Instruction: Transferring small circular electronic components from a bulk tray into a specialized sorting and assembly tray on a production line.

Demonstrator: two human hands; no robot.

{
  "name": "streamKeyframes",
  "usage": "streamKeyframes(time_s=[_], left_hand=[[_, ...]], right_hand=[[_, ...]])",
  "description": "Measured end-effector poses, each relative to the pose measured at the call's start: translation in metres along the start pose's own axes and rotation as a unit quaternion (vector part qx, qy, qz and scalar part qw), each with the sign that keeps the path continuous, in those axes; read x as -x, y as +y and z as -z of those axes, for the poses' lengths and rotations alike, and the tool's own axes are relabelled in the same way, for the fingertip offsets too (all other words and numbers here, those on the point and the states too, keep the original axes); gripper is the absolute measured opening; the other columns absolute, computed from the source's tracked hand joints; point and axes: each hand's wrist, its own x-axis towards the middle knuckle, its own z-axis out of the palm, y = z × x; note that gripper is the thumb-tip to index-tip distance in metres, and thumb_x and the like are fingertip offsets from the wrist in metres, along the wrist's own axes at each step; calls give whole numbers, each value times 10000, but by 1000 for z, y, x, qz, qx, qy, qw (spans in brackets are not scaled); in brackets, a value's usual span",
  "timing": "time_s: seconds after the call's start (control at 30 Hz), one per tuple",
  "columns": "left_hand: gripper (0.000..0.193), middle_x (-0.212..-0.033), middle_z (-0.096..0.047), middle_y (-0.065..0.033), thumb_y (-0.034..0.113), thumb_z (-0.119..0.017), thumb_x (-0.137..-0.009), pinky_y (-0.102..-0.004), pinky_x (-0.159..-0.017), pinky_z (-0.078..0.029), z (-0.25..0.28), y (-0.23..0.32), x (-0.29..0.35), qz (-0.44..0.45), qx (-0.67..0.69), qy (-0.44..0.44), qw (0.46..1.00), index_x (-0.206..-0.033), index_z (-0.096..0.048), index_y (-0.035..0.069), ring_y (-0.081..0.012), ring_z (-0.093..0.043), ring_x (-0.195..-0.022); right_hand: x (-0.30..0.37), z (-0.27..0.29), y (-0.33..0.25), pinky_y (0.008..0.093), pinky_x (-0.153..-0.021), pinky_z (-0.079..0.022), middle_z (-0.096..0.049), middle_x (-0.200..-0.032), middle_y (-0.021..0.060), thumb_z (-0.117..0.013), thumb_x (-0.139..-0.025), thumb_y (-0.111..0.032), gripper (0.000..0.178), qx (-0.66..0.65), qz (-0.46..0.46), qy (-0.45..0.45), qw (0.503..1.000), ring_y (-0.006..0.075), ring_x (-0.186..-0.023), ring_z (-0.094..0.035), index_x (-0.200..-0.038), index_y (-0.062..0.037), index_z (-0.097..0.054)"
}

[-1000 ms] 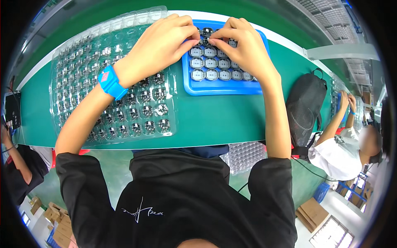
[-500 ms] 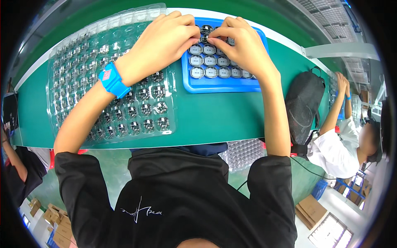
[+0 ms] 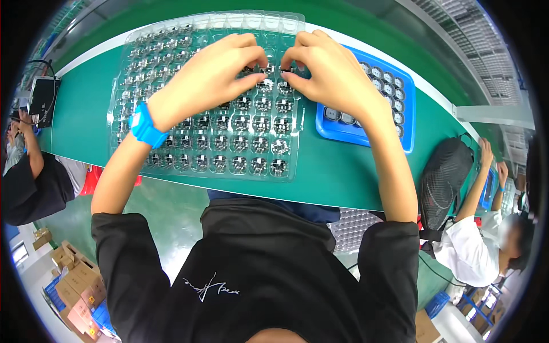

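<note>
A clear blister tray [image 3: 117, 103] lies on the green table, with small black-and-silver electronic parts [image 3: 221, 143] in many of its cells. Over its far right part, my left hand [image 3: 220, 71] curls thumb and forefinger around one such part, which the fingers largely hide. Just to the right, my right hand [image 3: 329, 70] pinches another small electronic part [image 3: 289, 69] at the tray's right edge. A blue tray [image 3: 366, 139] sits beyond my right wrist, holding rows of round grey-and-black pieces [image 3: 388, 90]; my right forearm covers some of them.
On the right of the green table [image 3: 343, 171] rests a black mesh bag [image 3: 448, 177], near a person in white [image 3: 469, 251] working there. To the left are a black device [image 3: 43, 94] and another person's arm [image 3: 31, 146]. Cardboard boxes [image 3: 77, 286] stand on the floor.
Both hands have moved from the blue tray to the clear tray's far right part. The view has shifted, so both trays appear farther right.
</note>
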Motion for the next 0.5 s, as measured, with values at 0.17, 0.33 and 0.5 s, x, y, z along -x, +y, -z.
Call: streamKeyframes(time_s=[0.17, 0.33, 0.5], left_hand=[[158, -956, -589, -147, 147, -698, -909, -475, -826, -521, -15, 7, -14, 16, -24, 14, 999, -933, -637, 3, -363, -621, -959], [136, -923, -586, -153, 124, -701, -910, -458, -765, -505, 0, 14, -26, -17, -67, 68, 995, -923, -652, -1, -371, -626, -878], [142, -916, -586, -126, 138, -721, -923, -424, -752, -498, -18, 40, -47, -97, 29, 99, 990, -954, -659, 14, -332, -625, -857]], right_hand=[[-1, -8, -3, 454, -867, -542, -668, -928, 122, -723, -825, -150, 104, 48, -70, -33, 996, 324, -966, -643, -863, -68, -775], [20, 35, 7, 386, -711, -481, -602, -800, 82, -783, -855, -135, 112, -33, -36, 65, 997, 246, -789, -595, -924, -47, -773], [75, 66, 24, 326, -668, -468, -584, -809, 59, -795, -855, -131, 127, 3, -96, 32, 995, 202, -754, -565, -947, -48, -768]])
